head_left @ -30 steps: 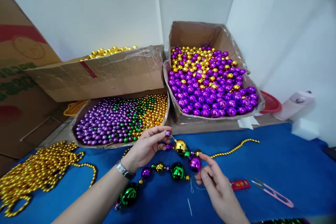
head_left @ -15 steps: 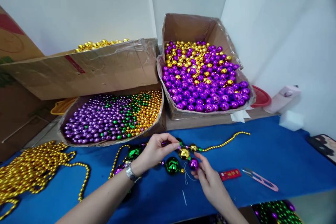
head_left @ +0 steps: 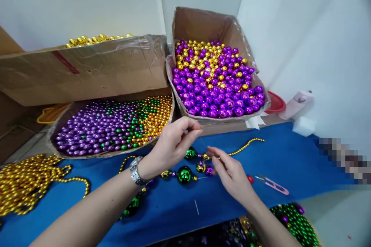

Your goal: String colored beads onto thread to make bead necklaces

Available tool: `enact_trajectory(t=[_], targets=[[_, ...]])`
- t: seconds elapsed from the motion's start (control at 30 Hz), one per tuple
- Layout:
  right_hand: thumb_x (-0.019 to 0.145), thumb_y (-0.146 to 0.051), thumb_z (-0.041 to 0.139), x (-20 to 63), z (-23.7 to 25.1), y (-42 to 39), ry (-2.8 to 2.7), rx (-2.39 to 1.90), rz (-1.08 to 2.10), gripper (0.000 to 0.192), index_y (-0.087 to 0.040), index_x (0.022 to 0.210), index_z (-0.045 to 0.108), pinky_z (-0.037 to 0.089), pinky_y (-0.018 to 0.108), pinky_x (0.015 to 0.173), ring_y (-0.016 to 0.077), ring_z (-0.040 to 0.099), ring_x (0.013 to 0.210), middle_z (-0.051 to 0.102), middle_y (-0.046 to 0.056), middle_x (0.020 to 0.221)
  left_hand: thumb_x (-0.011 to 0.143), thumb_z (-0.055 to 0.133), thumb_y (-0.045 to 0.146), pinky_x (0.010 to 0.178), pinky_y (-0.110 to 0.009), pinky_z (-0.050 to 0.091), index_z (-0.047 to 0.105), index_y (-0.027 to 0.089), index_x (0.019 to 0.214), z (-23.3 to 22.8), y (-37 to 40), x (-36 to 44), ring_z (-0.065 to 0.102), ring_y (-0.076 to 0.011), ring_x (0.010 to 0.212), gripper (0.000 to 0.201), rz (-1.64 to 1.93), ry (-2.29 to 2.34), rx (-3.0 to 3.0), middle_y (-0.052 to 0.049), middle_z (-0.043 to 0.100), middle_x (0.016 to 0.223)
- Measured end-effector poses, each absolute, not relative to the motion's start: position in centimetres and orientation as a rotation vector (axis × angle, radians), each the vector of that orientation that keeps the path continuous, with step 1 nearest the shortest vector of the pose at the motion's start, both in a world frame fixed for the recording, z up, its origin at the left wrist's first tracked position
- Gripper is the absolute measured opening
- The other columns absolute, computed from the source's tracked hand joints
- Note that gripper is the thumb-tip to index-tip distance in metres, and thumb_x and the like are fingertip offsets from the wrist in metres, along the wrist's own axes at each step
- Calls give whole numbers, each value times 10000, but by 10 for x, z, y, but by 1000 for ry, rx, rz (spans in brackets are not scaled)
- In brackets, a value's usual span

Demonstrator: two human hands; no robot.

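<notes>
Blue cloth (head_left: 290, 162) covered the table in the head view, and a half-made strand of big green, gold and purple beads (head_left: 185, 173) lay on it right under both hands, with a thin gold bead chain (head_left: 246, 145) trailing off to the right. Left hand (head_left: 171, 146) was raised a bit above the strand with thumb and forefinger pinched tight, looked like on a thin thread but honestly too fine to tell, while the right hand (head_left: 232, 173) had its fingertips narrowed down at the small beads in the strand. Behind sat a box of small purple, green and gold beads (head_left: 110, 127) and a box of bigger purple and gold ones (head_left: 214, 77), plus pink snips (head_left: 272, 183) just beside the right hand.
</notes>
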State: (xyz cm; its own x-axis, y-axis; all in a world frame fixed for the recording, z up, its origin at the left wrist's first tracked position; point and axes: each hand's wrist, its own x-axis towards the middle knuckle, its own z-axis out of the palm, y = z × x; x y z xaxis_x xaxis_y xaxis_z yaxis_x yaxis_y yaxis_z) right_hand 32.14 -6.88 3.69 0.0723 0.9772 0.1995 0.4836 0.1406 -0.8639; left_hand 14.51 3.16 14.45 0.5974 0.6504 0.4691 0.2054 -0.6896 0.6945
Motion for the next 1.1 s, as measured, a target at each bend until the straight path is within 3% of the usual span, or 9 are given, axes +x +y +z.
enact_trajectory(t=[0.13, 0.2, 0.27, 0.37, 0.47, 0.57, 0.77, 0.97, 1.1], targets=[[954, -333, 420, 315, 47, -65, -1514, -1373, 783, 246, -209, 1000, 627, 484, 226, 603, 121, 606, 622, 650, 9, 765, 876, 530, 263, 574, -211, 446, 574, 142, 850, 158, 36, 142, 544, -93, 642, 131, 1075, 737, 2077, -42, 625, 845], [951, -335, 436, 317, 53, -64, -1482, -1360, 788, 237, -206, 983, 633, 470, 218, 595, 115, 599, 627, 626, -1, 718, 872, 538, 286, 515, -193, 435, 577, 143, 874, 156, 36, 138, 528, -81, 587, 149, 1159, 774, 1926, -33, 615, 800], [949, -336, 448, 319, 64, -63, -1432, -1337, 792, 235, -215, 1042, 626, 470, 213, 596, 107, 594, 632, 617, -5, 733, 890, 506, 302, 509, -191, 448, 558, 156, 963, 145, 34, 136, 555, -90, 628, 171, 1243, 774, 1762, -50, 621, 881], [949, -342, 455, 319, 83, -61, -1332, -1269, 827, 249, -237, 1127, 594, 483, 212, 600, 100, 588, 636, 602, -12, 747, 909, 462, 311, 641, -246, 509, 487, 185, 1132, 109, 20, 139, 597, -147, 856, 257, 1141, 718, 1719, -101, 582, 1115], [944, -342, 473, 315, 98, -61, -1260, -1171, 882, 224, -234, 1094, 599, 477, 208, 586, 91, 572, 617, 586, -18, 730, 811, 603, 375, 848, -358, 484, 430, 201, 1263, 61, 1, 147, 542, -231, 1060, 515, 808, 679, 2044, -122, 548, 1213], [934, -336, 499, 317, 106, -63, -1136, -1078, 916, 194, -217, 1039, 611, 454, 197, 558, 78, 546, 593, 573, -17, 737, 735, 671, 420, 907, -426, 433, 401, 209, 1307, 20, -13, 155, 512, -280, 1087, 666, 531, 706, 2399, -122, 552, 1220], [888, -305, 581, 356, 97, -71, -828, -1016, 888, 165, -180, 983, 633, 391, 155, 516, 57, 492, 570, 488, -37, 647, 858, 513, 308, 863, -437, 397, 566, 197, 994, -12, -14, 152, 572, -228, 837, 184, 218, 885, 2794, -60, 629, 864], [817, -347, 657, 403, 72, -84, -615, -1027, 798, 234, -178, 977, 637, 363, 150, 477, 52, 437, 536, 427, -55, 617, 853, 530, 303, 910, -494, 344, 523, 179, 1138, -23, -5, 134, 548, -241, 827, 311, 178, 760, 3089, -70, 614, 860], [766, -364, 703, 428, 51, -92, -519, -1066, 715, 278, -184, 967, 636, 346, 140, 451, 45, 402, 508, 401, -70, 589, 889, 424, 117, 921, -464, 348, 474, 154, 1228, -30, 8, 117, 536, -205, 773, 344, 237, 654, 3234, -56, 604, 801]])
